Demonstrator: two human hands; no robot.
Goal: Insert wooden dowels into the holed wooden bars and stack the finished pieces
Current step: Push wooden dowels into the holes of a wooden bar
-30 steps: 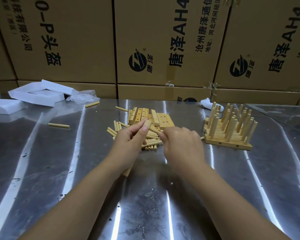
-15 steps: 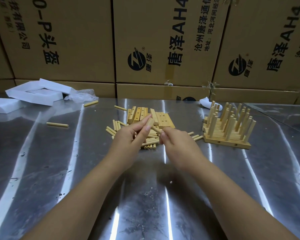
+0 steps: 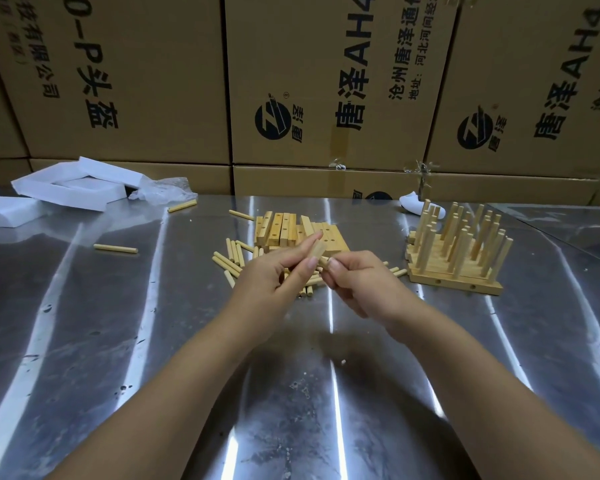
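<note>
Two hands meet over the dowels: left hand (image 3: 274, 282) pinches one bar (image 3: 317, 250), right hand (image 3: 357, 282) pinches a dowel, now lifted closer; one finished stack (image 3: 454, 251) at 2 o'clock

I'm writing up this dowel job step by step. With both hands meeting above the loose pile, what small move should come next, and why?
Probably push the dowel on into the wooden bar. The left hand holds the bar up above the loose dowels, and the right hand pinches the dowel right against it, though whether its tip has entered a hole is hidden. The finished stack waits to the right.
</note>
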